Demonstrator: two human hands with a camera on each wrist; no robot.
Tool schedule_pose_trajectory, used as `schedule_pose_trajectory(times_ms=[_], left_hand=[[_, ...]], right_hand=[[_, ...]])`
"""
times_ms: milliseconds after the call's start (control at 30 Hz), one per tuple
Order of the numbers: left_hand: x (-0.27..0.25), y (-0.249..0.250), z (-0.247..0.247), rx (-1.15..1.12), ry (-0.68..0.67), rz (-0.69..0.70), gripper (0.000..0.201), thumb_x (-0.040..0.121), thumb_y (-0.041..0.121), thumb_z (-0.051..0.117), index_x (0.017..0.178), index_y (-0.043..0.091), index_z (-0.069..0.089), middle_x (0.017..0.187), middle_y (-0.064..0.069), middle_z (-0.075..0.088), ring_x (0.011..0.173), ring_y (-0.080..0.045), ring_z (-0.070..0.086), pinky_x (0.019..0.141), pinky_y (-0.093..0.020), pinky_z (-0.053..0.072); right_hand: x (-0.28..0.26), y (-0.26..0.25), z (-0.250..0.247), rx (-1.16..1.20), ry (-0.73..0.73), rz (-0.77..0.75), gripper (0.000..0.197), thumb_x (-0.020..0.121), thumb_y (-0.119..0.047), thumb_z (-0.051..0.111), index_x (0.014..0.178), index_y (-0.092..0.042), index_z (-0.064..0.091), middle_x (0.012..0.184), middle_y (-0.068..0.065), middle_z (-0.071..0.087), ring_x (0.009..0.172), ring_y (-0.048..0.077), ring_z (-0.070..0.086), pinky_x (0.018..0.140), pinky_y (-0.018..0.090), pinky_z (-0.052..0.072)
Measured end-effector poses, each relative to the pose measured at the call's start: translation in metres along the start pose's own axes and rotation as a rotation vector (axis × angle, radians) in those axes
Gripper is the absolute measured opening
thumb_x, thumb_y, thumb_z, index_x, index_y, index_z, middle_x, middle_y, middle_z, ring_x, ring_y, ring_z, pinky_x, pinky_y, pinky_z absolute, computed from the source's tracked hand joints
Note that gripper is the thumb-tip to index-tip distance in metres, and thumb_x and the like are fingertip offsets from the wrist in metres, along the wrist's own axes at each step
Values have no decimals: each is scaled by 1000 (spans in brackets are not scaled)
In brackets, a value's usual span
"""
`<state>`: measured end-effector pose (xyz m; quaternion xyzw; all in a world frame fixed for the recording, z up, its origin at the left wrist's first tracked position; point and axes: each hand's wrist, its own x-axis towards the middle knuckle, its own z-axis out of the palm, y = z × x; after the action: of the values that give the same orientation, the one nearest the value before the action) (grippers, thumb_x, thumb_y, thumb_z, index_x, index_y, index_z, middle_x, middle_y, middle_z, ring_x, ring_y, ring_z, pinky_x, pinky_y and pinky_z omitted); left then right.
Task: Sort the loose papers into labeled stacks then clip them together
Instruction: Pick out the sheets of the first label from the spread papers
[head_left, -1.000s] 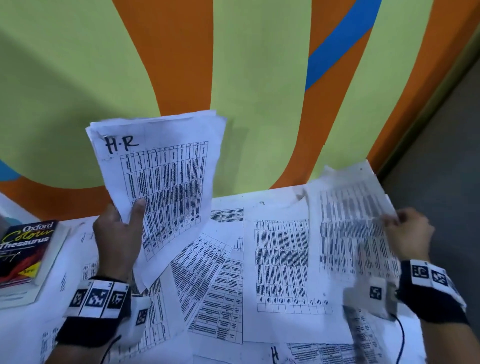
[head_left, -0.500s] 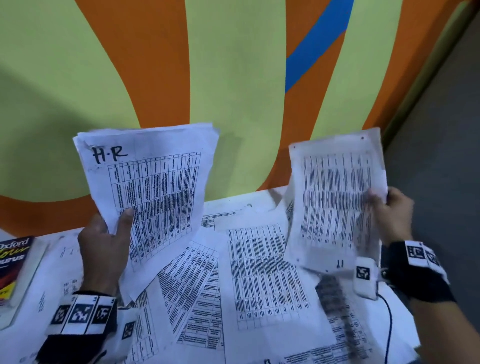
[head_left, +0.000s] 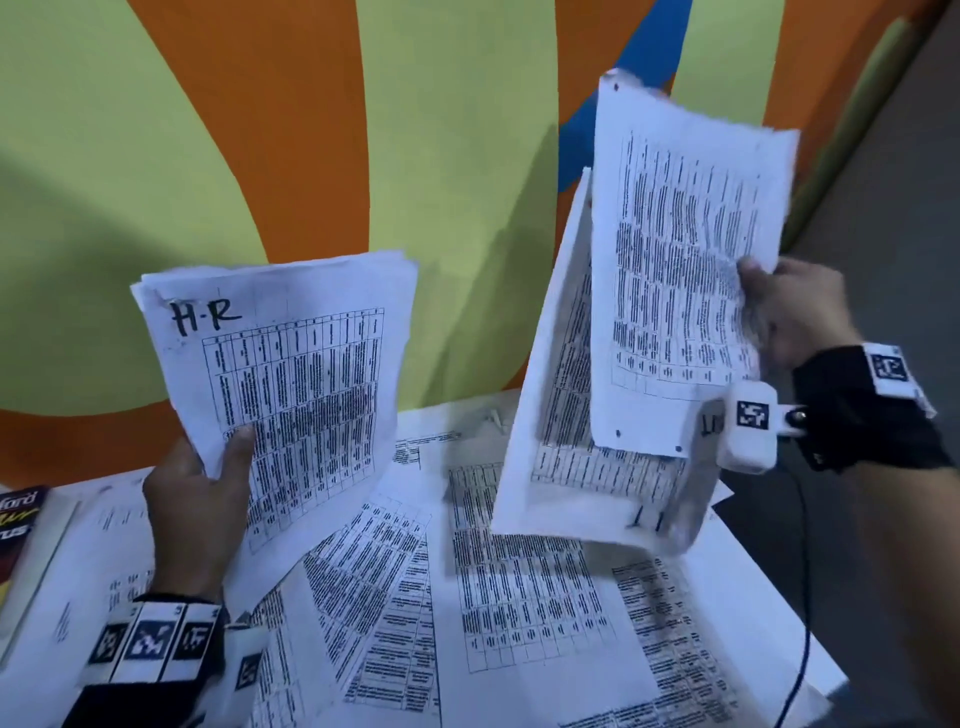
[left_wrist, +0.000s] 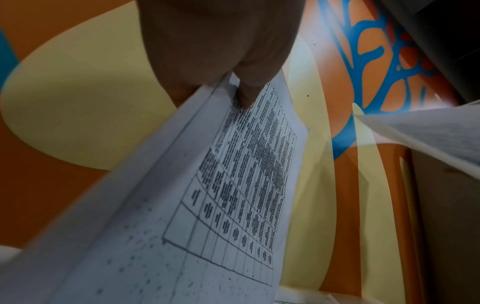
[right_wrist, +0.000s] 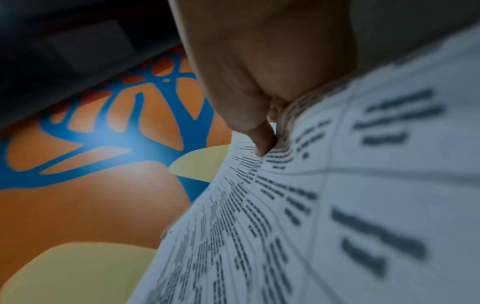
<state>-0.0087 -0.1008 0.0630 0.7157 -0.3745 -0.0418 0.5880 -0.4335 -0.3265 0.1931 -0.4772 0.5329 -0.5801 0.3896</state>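
- The left hand (head_left: 195, 512) holds the H-R stack (head_left: 291, 384) upright above the table's left part, thumb (head_left: 236, 452) pressed on the front sheet, the other fingers hidden behind the paper.
- In the left wrist view the same thumb (left_wrist: 249, 90) lies on the printed grid of that stack (left_wrist: 207, 195), and the stack's edge shows several sheets.
- The right hand (head_left: 795, 317) pinches loose sheets (head_left: 680, 270) by their right edge, raised above the table's right part; thumb in front, fingers behind.
- Two sheets at least hang from that grip: a front one upright and another (head_left: 571, 467) behind it, tilted, its lower edge drooping toward the table.
- In the right wrist view the thumb (right_wrist: 259, 142) presses into the blurred sheet (right_wrist: 311, 205).
- The two held bundles are well apart.
- More papers (head_left: 519, 597) lie overlapping across the table (head_left: 769, 639), spread from its left edge to its right corner.
- A book (head_left: 21, 525) lies at the table's left edge.
- Behind stands a wall (head_left: 311, 130) painted orange, yellow-green and blue.
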Motion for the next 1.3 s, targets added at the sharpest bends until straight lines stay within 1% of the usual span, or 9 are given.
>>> schedule_pose_trajectory(times_ms=[133, 333, 467, 567, 700, 800, 900, 1000, 1300], left_hand=[[2, -4, -2, 2, 24, -13, 41, 90, 23, 63, 89, -16, 51, 86, -38, 54, 56, 7, 48, 49, -9, 31], [-4, 7, -1, -3, 1, -19, 49, 89, 31, 63, 81, -16, 51, 71, -30, 51, 61, -12, 51, 55, -29, 36], [-6, 16, -3, 28, 3, -5, 44, 91, 17, 61, 92, -25, 49, 97, -45, 53, 87, -49, 57, 65, -32, 35], [-6, 21, -4, 27, -2, -10, 44, 91, 13, 60, 96, -29, 46, 100, -47, 51, 90, -55, 52, 64, -29, 30], [-4, 13, -4, 20, 21, -36, 38, 91, 13, 61, 70, -15, 47, 63, -30, 43, 46, 1, 42, 44, -7, 31], [-4, 10, -4, 16, 36, -36, 40, 91, 12, 61, 61, 8, 34, 53, 1, 26, 40, 9, 40, 40, -7, 29], [3, 1, -6, 21, 32, -35, 34, 91, 17, 61, 78, -13, 52, 55, -7, 41, 46, 3, 45, 45, -9, 31], [7, -9, -13, 28, 43, -20, 33, 90, 27, 60, 76, -1, 50, 67, -10, 50, 51, -1, 42, 47, -11, 31], [14, -19, -19, -25, 32, -62, 46, 89, 35, 60, 64, 3, 37, 58, -7, 34, 55, -15, 34, 55, -29, 28]], right_hand=[[-12, 60, 19, -114, 11, 163, 19, 89, -14, 65, 81, 3, 63, 60, 5, 66, 46, 12, 61, 46, 20, 48], [-71, 170, 58, -849, -213, 179, 24, 86, -15, 61, 68, -8, 45, 69, 15, 57, 75, 28, 59, 63, 34, 41], [-103, 192, 76, -1012, -379, 400, 63, 82, -39, 69, 124, 0, 40, 126, 24, 53, 117, 39, 54, 91, 40, 46], [-119, 195, 89, -1102, -359, 454, 95, 71, -37, 80, 140, -6, 21, 134, 22, 42, 122, 40, 50, 98, 45, 44], [-118, 203, 87, -1039, -350, 474, 59, 74, -9, 75, 121, 3, 42, 118, 20, 59, 106, 35, 61, 90, 40, 53], [-119, 199, 86, -1038, -363, 470, 43, 71, -12, 79, 102, 1, 53, 109, 17, 64, 91, 29, 63, 82, 37, 57], [-133, 195, 105, -1249, -187, 431, 84, 47, -25, 94, 111, -6, 43, 113, 21, 54, 103, 39, 57, 73, 45, 51], [-141, 198, 117, -1227, -292, 416, 90, 57, -25, 89, 124, -5, 31, 123, 21, 46, 114, 39, 52, 84, 46, 51], [-110, 149, 76, -950, -382, 142, 7, 82, -9, 64, 81, -2, 62, 75, 9, 60, 76, 29, 59, 59, 28, 41]])
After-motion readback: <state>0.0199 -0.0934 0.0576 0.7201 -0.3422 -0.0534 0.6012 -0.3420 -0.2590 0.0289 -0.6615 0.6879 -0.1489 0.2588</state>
